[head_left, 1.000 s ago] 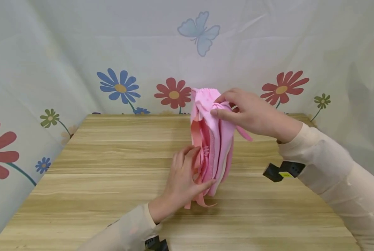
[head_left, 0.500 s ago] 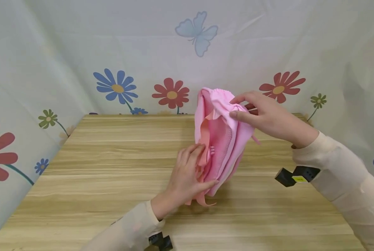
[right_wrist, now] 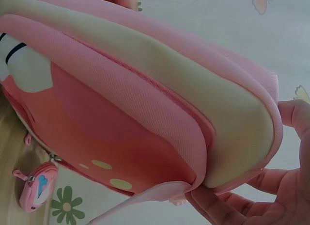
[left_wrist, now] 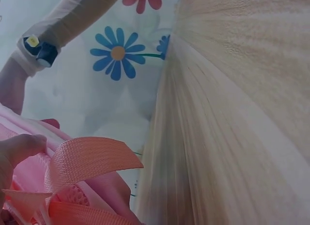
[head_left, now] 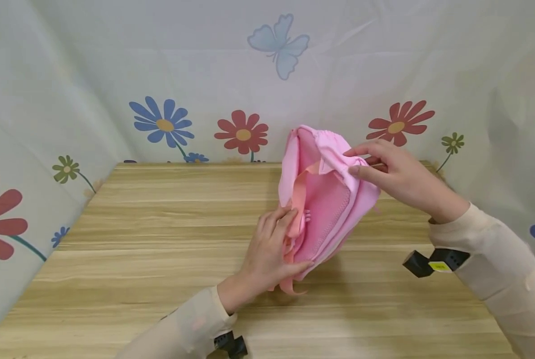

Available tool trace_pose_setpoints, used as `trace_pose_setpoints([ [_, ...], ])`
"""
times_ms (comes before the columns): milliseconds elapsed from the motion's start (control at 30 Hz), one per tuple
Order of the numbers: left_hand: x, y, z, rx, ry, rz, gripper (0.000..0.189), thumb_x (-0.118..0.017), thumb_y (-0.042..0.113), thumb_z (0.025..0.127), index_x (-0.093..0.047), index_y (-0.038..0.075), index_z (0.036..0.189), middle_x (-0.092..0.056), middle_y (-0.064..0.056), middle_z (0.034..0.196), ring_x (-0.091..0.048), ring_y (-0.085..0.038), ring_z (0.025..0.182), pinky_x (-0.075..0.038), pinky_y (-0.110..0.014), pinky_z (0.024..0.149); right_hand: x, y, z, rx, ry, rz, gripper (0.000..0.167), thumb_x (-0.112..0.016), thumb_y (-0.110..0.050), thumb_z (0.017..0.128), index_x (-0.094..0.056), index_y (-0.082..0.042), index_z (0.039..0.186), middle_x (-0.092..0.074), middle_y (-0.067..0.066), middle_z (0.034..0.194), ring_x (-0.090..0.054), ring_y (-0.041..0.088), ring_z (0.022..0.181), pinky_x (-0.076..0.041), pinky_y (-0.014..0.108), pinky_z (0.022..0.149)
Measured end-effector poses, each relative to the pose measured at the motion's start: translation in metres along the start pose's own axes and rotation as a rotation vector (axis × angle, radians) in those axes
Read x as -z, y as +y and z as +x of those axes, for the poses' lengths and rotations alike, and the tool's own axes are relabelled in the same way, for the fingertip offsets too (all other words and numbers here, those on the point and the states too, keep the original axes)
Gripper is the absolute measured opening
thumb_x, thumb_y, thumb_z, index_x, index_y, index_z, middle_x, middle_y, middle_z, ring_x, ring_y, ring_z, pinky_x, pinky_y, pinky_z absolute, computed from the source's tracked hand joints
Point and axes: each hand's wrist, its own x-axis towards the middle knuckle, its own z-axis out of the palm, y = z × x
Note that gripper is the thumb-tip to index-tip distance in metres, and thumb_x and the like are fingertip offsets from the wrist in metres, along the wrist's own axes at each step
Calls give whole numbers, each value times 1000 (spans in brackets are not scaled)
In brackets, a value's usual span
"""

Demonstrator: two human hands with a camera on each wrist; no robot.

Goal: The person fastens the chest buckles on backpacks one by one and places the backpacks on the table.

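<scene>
A soft pink backpack (head_left: 323, 214) stands on the table with its mouth spread apart, showing the pink inside. My right hand (head_left: 398, 174) pinches its upper right rim between thumb and fingers. At the lower left, my left hand (head_left: 267, 249) grips the backpack's near end, thumb on the front rim, fingers on the back side by a salmon-coloured strap (head_left: 299, 197). That strap's webbing also loops near the left thumb in the left wrist view. A small pink pouch (right_wrist: 38, 186) dangles by the front panel in the right wrist view. The bag's bottom is hidden.
The wood-grain table (head_left: 159, 239) stretches around the backpack. Behind it hangs a pale cloth backdrop (head_left: 195, 60) printed with flowers and a butterfly. Each forearm carries a black wrist camera (head_left: 435, 262) over a cream sleeve.
My right hand has pulled the backpack's right rim rightward and slightly down, widening the mouth from a narrow gap. The left hand keeps its hold, nearly in place.
</scene>
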Motion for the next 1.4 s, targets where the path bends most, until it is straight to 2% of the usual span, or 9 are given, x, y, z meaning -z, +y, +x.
trace_pose_setpoints([
  [100, 0, -2, -1, -7, -17, 3, 100, -93, 37, 55, -47, 3, 136, -49, -14, 137, -46, -29, 121, -44, -40, 102, -2, 6, -3, 12, 8, 3, 33, -59, -28, 95, -60, -16, 126, -60, 6, 121, -65, 20, 99, -48, 16, 78],
  [233, 0, -5, -2, -8, -55, 12, 100, -93, 37, 56, -46, 4, 138, -48, -13, 137, -46, -27, 120, -45, -39, 101, -7, 15, -8, 3, 35, 14, 33, -56, -29, 97, -60, -14, 125, -61, 6, 109, -60, 11, 87, -47, 18, 74],
  [333, 1, -7, -4, -12, -82, 20, 100, -92, 38, 57, -46, 5, 138, -48, -12, 136, -46, -25, 119, -46, -38, 99, -12, 22, -12, -41, 55, 31, 35, -53, -32, 98, -59, -13, 127, -58, 6, 107, -56, 12, 84, -44, 21, 72],
  [500, 1, -11, -8, -62, -86, 66, 96, -91, 40, 58, -48, 5, 137, -50, -12, 133, -46, -25, 119, -44, -38, 100, -23, 33, -16, -101, 42, 79, 40, -54, -33, 97, -56, -11, 130, -58, 10, 107, -58, 11, 83, -47, 22, 71],
  [633, 1, -14, -10, -83, -103, 72, 94, -90, 40, 60, -49, 4, 136, -48, -13, 136, -46, -26, 122, -44, -38, 102, -32, 43, -20, -121, 33, 106, 42, -56, -32, 97, -54, -9, 131, -60, 13, 109, -60, 9, 83, -49, 22, 70],
  [733, 2, -15, -11, -74, -144, 83, 93, -89, 41, 62, -49, 4, 137, -47, -13, 137, -44, -26, 124, -44, -37, 103, -39, 50, -24, -114, 40, 113, 41, -56, -30, 97, -54, -7, 131, -59, 13, 112, -60, 10, 83, -50, 23, 70],
  [933, 3, -17, -14, -66, -210, 117, 89, -87, 41, 64, -49, 4, 137, -47, -12, 136, -44, -27, 126, -43, -38, 105, -54, 64, -33, -113, 50, 167, 40, -56, -28, 97, -54, -6, 131, -62, 15, 106, -59, 7, 81, -48, 22, 70],
  [1133, 2, -17, -18, -50, -248, 102, 88, -86, 39, 66, -48, 4, 138, -45, -11, 138, -42, -28, 127, -43, -39, 104, -69, 81, -41, -132, 49, 227, 42, -54, -23, 98, -50, -2, 133, -59, 21, 124, -60, -5, 90, -50, 19, 76],
  [1400, -1, -17, -20, -80, -266, 88, 88, -85, 39, 68, -47, 4, 138, -46, -13, 137, -43, -28, 127, -40, -41, 106, -87, 100, -52, -168, 50, 285, 40, -52, -22, 98, -50, 0, 132, -55, 19, 129, -58, -7, 95, -47, 15, 82],
])
